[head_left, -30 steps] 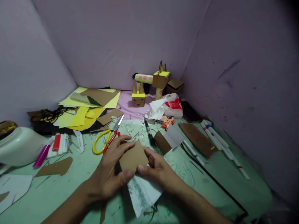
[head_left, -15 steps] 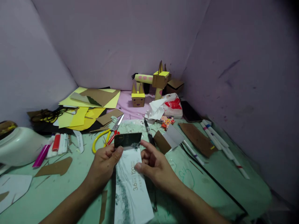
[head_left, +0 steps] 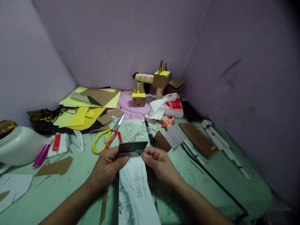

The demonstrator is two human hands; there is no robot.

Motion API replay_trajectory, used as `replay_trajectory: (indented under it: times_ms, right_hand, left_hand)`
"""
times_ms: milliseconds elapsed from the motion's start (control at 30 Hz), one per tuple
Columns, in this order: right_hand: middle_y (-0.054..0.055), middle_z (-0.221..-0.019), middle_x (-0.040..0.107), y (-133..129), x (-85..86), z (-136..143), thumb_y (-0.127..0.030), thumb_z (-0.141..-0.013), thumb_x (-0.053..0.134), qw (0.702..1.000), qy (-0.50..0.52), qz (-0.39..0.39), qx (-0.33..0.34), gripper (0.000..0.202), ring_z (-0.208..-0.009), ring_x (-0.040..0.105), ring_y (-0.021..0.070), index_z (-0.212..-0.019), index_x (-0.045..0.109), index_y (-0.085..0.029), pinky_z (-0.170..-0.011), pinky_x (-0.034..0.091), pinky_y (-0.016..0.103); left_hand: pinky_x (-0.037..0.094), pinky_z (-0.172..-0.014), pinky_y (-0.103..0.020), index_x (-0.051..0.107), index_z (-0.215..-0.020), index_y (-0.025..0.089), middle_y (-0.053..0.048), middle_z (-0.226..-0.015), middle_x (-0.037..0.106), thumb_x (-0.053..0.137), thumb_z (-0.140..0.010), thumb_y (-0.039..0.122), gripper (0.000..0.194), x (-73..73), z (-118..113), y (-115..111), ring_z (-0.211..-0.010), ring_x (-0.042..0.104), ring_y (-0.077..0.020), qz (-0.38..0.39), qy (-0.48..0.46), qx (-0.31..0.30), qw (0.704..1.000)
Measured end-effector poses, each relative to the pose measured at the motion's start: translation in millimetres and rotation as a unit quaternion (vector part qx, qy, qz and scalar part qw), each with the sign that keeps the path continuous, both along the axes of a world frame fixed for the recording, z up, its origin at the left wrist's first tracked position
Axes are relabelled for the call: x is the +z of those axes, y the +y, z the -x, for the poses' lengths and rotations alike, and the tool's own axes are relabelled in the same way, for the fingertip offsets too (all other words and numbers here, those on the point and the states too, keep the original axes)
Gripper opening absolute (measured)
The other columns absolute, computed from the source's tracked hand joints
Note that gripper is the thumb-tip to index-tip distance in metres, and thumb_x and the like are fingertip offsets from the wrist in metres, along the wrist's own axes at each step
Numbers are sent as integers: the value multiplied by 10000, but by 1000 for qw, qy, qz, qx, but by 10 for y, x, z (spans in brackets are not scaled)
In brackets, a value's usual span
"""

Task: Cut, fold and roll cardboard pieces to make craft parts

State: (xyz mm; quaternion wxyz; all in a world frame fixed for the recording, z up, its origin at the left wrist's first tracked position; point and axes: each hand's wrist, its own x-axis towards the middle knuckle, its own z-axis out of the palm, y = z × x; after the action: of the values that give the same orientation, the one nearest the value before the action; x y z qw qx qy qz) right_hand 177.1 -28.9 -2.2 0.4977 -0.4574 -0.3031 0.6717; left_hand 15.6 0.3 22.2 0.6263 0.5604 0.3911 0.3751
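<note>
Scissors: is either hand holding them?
No: the scissors lie on the green table while left hand and right hand grip the printed card.

The brown face between your fingertips gave way to the dark flap (head_left: 133,148) beyond the thumb of your left hand (head_left: 104,165), and lettering (head_left: 139,184) appeared on the white panel (head_left: 128,200) below. The thumb of your right hand (head_left: 161,164) slid up the panel's edge towards its forefinger, at the flap's end.
</note>
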Motion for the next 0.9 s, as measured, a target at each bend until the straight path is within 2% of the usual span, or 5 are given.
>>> replay_trajectory:
  times_ms: [167, 433, 700, 800, 900]
  right_hand:
    - [34, -686, 630, -7, 46, -51, -540, -598, 691, 987, 143, 51, 46, 440, -583, 564, 145, -818, 667, -160, -555, 443, 274]
    - [61, -1090, 614, -81, -12, -99, -309, -540, 830, 990, -18, -53, 127, 796, -989, 562, 233, -1258, 506, -196, -861, 432, 354]
    - [104, -1420, 414, -105, -247, -72, -276, -697, 696, 990, -52, -74, 104, 823, -1247, 413, 261, -1420, 308, -208, -1043, 302, 433]
    - [95, -1435, 406, -109, -250, -87, -259, -731, 662, 989, -58, -81, 109, 772, -1250, 415, 251, -1419, 314, -217, -1053, 285, 438]
    - [83, -1447, 393, -106, -201, -87, -266, -739, 662, 991, -46, -86, 94, 755, -1270, 399, 243, -1414, 325, -231, -1062, 269, 427]
  left_hand:
    - [501, -653, -236, 744, -895, 288, -7, -813, 737, 610, -757, 130, 249, -73, 16, -22, -740, 665, -152, -174, 71, 9, 982]
    - [439, -489, -271, 616, -1178, 219, -37, -723, 560, 545, -819, 296, 374, -339, 100, -40, -582, 555, -162, -424, 259, -43, 867]
    - [261, -1095, -432, 316, -1402, 330, -6, -1474, 360, 443, -891, 332, 527, 58, 193, -23, -1330, 331, -244, -112, 294, -228, 922]
    - [273, -1086, -416, 284, -1420, 326, 2, -1518, 268, 549, -829, 391, 651, 122, 285, -1, -1358, 267, -276, -36, 246, -281, 927]
    - [509, -789, -326, 314, -1419, 246, -119, -1262, 576, 564, -818, 420, 673, 78, 264, -6, -984, 612, -244, -14, 191, -239, 952]
